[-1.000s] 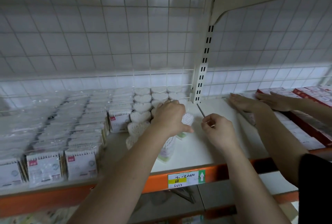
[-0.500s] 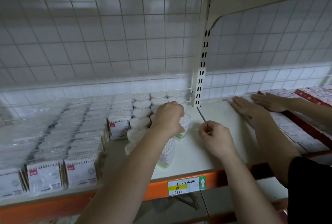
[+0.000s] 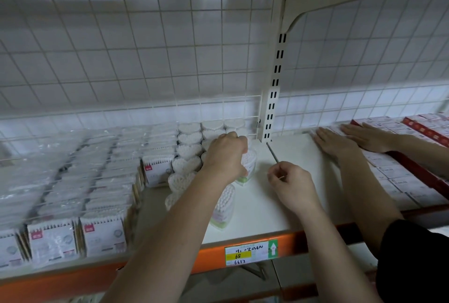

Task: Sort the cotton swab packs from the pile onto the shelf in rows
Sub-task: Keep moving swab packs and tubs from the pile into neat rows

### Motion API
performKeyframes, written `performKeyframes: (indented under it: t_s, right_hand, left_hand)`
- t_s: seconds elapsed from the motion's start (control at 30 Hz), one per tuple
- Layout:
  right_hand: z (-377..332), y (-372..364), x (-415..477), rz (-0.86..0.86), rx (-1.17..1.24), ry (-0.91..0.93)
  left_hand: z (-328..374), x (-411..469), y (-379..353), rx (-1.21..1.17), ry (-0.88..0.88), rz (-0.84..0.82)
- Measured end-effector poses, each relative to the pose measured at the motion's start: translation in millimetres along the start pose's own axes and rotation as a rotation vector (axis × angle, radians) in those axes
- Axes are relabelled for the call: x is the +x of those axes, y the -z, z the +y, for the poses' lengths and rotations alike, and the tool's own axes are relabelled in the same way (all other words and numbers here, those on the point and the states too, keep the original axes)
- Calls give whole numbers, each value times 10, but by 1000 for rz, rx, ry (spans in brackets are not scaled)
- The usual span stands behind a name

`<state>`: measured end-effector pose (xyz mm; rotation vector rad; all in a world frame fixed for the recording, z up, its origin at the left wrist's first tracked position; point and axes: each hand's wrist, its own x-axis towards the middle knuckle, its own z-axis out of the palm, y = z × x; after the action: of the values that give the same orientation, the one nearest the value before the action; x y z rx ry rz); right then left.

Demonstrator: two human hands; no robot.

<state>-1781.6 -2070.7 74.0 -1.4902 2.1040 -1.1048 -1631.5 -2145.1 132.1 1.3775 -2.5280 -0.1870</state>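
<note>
While the left hand reaches over the white shelf, its fingers curl round the top of a heart-shaped swab pack and grip it; that pack stands upright on the shelf, just beside the rows of heart packs that run back to the wire grid; one more heart pack with a green bottom stands nearer the front edge, partly hidden under the left arm. To the right, the right hand rests low on the shelf with its fingers curled, and it pinches a thin little stick. Flat swab packs fill the left side of the shelf in long rows; a price label sits on the orange rail. Far to the right, another person's hands lie flat on red and white boxes.
</note>
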Motion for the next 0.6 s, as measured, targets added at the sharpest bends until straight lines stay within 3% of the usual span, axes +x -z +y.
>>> performKeyframes:
  t_s: [0.2,0.4,0.6]
  right_hand:
    - [-132,-11,-30,15,3,18]
    - [-453,-99,-90,108,20,115]
    - [-1015,-454,-204,146,-62,296]
  left_hand:
    - [-71,-89,2,-41,-22,21]
    - [-271,-439,111,88,-36,274]
    - [-813,-951,280,160,106,389]
